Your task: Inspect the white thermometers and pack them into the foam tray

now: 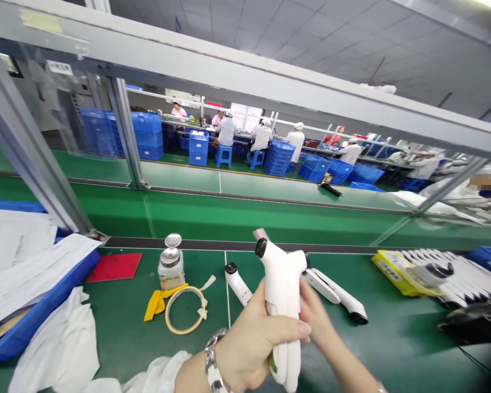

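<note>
Left grip [251, 341] and right grip [317, 316] clasp an upright white device [284, 297]; tape ring [185, 309] lies left of them on the green surface [123, 327]

White handheld devices: four clear of the tray, one in the hands [282, 305], three lying on the table [123, 322] at [238, 284], [321, 285], [346, 299]. Glass bottle [171, 267]: one. Tape ring [185, 310]: one. Red pad [113, 267]: one. Yellow tray [388, 266]: one; its white parts too crowded to count.

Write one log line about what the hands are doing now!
left hand: grips white device | right hand: touches device | nearby: tape ring, dispenser bottle
</note>
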Tool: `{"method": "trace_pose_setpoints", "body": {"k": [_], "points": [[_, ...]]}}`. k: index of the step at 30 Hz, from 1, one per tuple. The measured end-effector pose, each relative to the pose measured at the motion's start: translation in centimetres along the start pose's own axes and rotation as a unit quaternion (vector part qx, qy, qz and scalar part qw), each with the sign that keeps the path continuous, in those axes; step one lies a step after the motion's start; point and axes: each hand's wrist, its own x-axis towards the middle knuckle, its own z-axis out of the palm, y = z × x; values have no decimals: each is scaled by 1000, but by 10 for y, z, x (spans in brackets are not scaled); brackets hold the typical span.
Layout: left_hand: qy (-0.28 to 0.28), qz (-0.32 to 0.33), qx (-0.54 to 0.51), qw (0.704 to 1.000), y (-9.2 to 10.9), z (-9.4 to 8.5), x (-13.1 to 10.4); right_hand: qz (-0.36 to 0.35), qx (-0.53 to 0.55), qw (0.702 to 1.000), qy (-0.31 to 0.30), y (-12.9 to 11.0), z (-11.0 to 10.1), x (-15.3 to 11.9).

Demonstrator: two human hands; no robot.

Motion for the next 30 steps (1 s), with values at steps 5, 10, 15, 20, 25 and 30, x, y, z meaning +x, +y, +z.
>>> {"method": "trace_pose_setpoints", "body": {"k": [5,10,15,20,25,30], "points": [[10,-51,52,997,-15,-6,16,-109,-155,981,-45,-8,-86,-20],[-47,-103,82,990,-30,-10,24,-214,-282,931,-87,-24,-116,-29],[-81,-134,67,985,-39,-10,25,-250,-282,922,-84,-26,-117,-36],[-82,-146,57,984,-42,-10,23,-229,-272,928,-116,-29,-124,-43],[-116,-140,69,981,-43,-10,21,-210,-309,927,-41,-30,-131,-46],[-127,-122,80,981,-45,-13,19,-169,-331,928,-38,4,-128,-45]]}}
